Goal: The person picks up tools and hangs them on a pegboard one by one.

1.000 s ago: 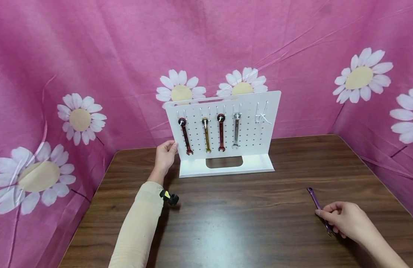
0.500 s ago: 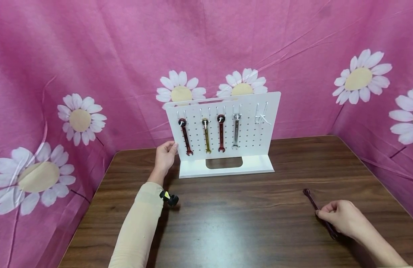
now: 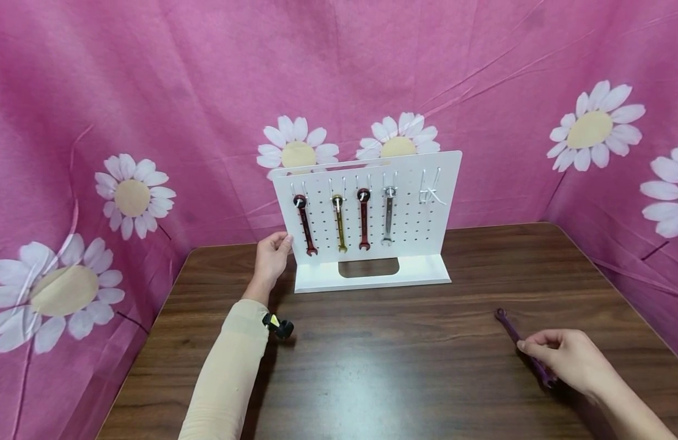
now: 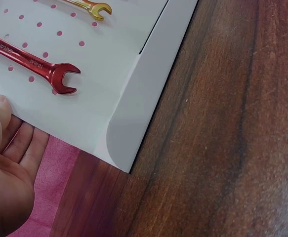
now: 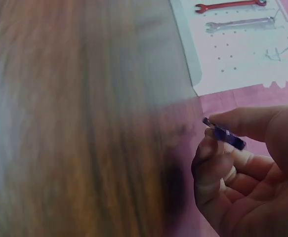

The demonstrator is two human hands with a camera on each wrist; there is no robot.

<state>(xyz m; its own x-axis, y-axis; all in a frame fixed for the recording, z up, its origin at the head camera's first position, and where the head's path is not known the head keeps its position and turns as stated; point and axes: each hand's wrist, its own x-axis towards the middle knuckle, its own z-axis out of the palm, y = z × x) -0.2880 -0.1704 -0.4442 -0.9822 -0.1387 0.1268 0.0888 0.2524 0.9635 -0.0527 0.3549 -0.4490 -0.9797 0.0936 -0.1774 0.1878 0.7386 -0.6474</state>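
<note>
A white pegboard stand [image 3: 452, 183] stands upright on the table. My left hand [image 3: 271, 260] grips its left edge; in the left wrist view the thumb [image 4: 2, 106] lies on the front face and fingers reach behind. Between thumb and fingers, my right hand [image 3: 572, 359] pinches a purple combination wrench [image 3: 508, 324] at about its middle, over the table's right side. The wrench's ring end points away toward the left, and its other end sits by the palm. The right wrist view shows the purple wrench [image 5: 230, 138] nearly end-on.
Hanging from the pegboard's hooks are a dark red wrench [image 3: 305, 227], a gold wrench [image 3: 340, 226], a red wrench [image 3: 363, 221] and a silver wrench [image 3: 389, 219]. A bare white hook [image 3: 430, 189] is at right. Behind the table [image 3: 405, 360] hangs pink flowered cloth [image 3: 217, 122].
The purple wrench has turned slightly in my right hand, its ring end shifting left. My left hand and the pegboard have stayed put.
</note>
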